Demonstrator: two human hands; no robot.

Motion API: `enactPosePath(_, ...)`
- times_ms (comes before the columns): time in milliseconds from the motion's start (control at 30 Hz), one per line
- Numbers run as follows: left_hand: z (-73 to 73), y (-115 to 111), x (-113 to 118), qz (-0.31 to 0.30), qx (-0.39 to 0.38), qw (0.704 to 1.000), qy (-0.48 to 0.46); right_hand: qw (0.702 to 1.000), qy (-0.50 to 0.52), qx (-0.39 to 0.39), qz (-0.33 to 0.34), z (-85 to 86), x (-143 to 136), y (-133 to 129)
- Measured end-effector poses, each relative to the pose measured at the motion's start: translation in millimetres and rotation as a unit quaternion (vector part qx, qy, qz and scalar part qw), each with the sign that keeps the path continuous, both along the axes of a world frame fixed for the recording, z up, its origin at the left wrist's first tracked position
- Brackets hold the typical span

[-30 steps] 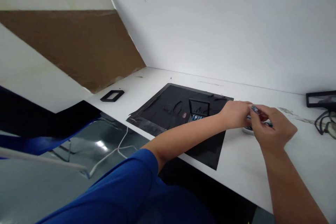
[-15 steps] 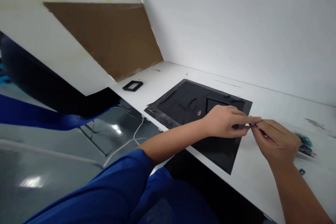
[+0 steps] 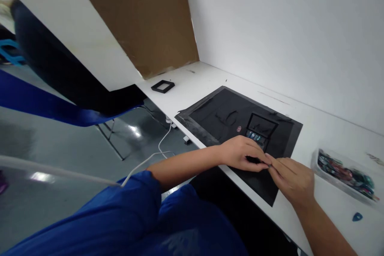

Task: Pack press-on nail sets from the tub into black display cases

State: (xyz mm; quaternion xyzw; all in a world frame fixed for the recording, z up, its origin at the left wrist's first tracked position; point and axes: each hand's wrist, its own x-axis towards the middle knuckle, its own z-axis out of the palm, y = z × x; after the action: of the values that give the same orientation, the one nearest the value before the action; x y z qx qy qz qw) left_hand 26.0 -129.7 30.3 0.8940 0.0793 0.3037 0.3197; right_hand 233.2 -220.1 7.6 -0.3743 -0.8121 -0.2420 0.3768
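Observation:
My left hand [image 3: 244,154] and my right hand [image 3: 292,178] meet over the front right part of a black mat [image 3: 207,116]. Both are closed, fingertips pinched together around something small and dark that I cannot make out. Just beyond my left hand lies an open black case [image 3: 264,125] with small shiny pieces [image 3: 254,136] in its near part. A small round reddish piece [image 3: 239,129] rests on the mat to the left of the case.
On the white table [image 3: 327,128], a clear tub [image 3: 345,174] of colourful small pieces stands at the right, with a blue-green piece [image 3: 357,217] nearer. A black frame [image 3: 163,86] lies far left. Beside the table are a blue chair [image 3: 81,115] and a white cable [image 3: 144,164].
The view has shifted right and down. My joined hands have moved left and nearer over the mat, uncovering the case and the clear tub.

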Motion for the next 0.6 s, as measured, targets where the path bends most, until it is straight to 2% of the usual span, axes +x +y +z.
enactPosePath(133, -5.6, -13.8, -23.0, 0.008, -0.102, 0.995, -0.018, 0.999, -0.025, -0.028, 0.015, -0.3, -12.8, -0.2)
enactPosePath(300, -11.7, -25.7, -29.6, 0.060, -0.224, 0.972, -0.033, 0.998, -0.038, -0.047, 0.005, 1.7, -13.9, 1.4)
enactPosePath(467, -16.9, -14.6, -29.7, 0.144, -0.311, 0.937, -0.064, 0.998, 0.006, -0.046, -0.050, 1.1, -1.3, 3.6)
enactPosePath(600, -21.8, 0.9, -28.9, 0.163, -0.337, 0.925, -0.064, 0.995, 0.037, -0.054, -0.077, -2.0, 5.2, 6.3)
